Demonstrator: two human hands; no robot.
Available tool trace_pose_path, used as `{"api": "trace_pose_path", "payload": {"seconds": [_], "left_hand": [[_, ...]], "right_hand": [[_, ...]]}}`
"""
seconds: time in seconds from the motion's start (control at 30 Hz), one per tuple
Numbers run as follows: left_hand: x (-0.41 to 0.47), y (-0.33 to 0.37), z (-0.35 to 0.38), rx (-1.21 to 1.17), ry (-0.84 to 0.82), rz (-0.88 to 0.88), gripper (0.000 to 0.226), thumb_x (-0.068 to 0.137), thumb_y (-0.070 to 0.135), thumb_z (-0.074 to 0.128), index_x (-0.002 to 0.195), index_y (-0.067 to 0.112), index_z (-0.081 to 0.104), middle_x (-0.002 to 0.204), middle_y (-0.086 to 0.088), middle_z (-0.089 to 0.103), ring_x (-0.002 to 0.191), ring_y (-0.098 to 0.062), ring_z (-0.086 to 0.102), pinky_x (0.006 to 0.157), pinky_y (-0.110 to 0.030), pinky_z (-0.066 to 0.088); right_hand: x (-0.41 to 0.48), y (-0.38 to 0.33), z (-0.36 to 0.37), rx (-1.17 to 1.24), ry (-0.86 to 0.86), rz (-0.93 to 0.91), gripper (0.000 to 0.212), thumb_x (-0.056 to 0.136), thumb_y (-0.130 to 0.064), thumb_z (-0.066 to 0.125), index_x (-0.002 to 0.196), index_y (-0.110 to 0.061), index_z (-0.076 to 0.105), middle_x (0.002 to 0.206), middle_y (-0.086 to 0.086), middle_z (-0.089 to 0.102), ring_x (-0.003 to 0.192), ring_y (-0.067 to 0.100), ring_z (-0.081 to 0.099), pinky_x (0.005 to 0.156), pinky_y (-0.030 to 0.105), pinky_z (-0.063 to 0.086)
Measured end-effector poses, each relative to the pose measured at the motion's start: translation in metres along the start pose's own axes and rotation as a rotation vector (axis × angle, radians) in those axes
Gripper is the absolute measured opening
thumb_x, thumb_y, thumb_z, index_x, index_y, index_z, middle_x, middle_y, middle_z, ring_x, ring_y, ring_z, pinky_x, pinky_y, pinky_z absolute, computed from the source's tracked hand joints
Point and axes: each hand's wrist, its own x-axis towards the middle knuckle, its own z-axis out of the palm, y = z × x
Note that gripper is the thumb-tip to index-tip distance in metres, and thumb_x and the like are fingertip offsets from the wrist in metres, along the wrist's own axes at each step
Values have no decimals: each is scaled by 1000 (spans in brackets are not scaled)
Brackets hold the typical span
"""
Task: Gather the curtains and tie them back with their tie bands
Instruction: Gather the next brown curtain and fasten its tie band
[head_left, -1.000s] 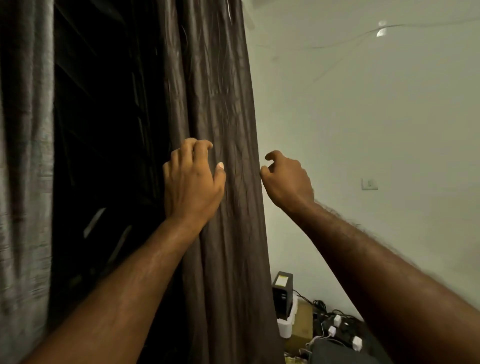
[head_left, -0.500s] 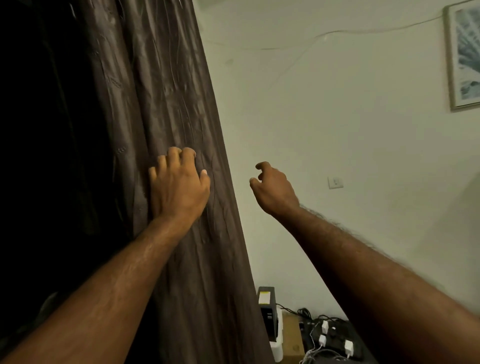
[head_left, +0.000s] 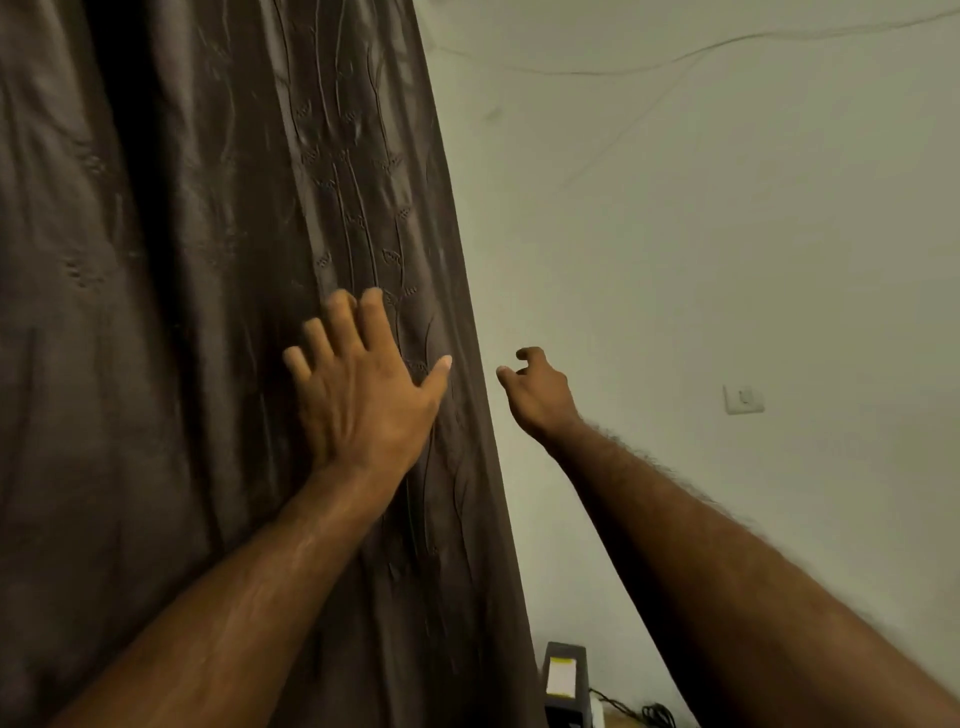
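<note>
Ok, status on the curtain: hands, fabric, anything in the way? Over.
Left hand flat on the curtain, fingers straight. Right hand loosely curled beside its edge, apart, holding nothing. Curtain hangs loose, untied. Nothing in the way.

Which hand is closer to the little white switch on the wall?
Right. The right hand is in the air left of the switch, not touching it. The left hand lies flat on the curtain, farther away.

- The dark brown embossed fabric curtain (head_left: 218, 322) walls off the left side.
- Right of its edge, open room lies before the pale painted wall (head_left: 727, 234).
</note>
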Motion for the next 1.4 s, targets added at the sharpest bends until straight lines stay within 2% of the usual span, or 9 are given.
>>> {"api": "trace_pose_path", "payload": {"seconds": [0.37,0.43,0.57,0.67,0.77,0.83,1.13,1.27,1.4], "left_hand": [[53,-18,49,141,59,40,103,72,77,58,146,14,25,150,-18,27,125,-39,35,98,-53,31],[55,-23,52,164,59,49,104,71,76,61,147,15,25,149,-17,27,125,-39,34,98,-53,31],[54,-25,51,154,51,36,103,72,77,58,148,16,24,149,-17,27,125,-39,35,98,-53,32],[57,-21,44,153,31,34,103,72,74,61,148,16,22,149,-16,27,125,-38,36,98,-52,32],[58,-22,29,196,-39,57,102,75,48,75,151,19,13,152,-18,21,124,-37,40,99,-52,35],[56,-24,15,219,-50,80,97,77,35,74,152,20,14,152,-19,21,120,-37,44,96,-51,38],[39,-55,-106,369,30,136,84,75,32,71,147,20,29,150,-14,28,128,-34,38,101,-49,35],[39,-91,-167,315,101,45,81,73,25,76,144,16,37,148,-19,32,130,-40,35,102,-55,32],[44,-122,-219,161,67,-91,78,78,18,73,144,14,32,143,-20,33,115,-44,49,94,-56,42]], "right_hand": [[128,-2,76,495,-253,125,92,93,-59,56,159,-20,6,164,10,23,145,37,35,115,52,37],[138,-3,85,477,-255,90,88,92,-58,58,157,-20,14,159,11,34,136,35,46,110,50,44],[142,-7,94,415,-71,-78,49,97,-46,58,133,-13,51,126,10,62,99,21,60,81,33,50],[133,-18,90,466,-7,-132,36,100,-47,51,112,-16,64,108,8,69,93,22,65,85,39,56],[116,-36,81,415,-9,-201,34,100,-45,51,89,-17,67,91,8,73,83,25,69,83,46,60],[102,-46,77,384,-31,-237,34,100,-43,51,91,-16,68,90,6,73,81,24,70,83,47,60],[-25,-148,62,317,-40,-363,29,101,-41,46,103,-23,69,90,-3,73,81,17,70,81,43,61],[-99,-225,58,364,-68,-494,24,101,-33,47,106,-24,68,93,0,72,78,14,63,69,29,49],[-163,-269,69,317,-161,-616,25,99,-35,49,92,-17,64,90,10,72,82,29,67,72,42,53]]}}
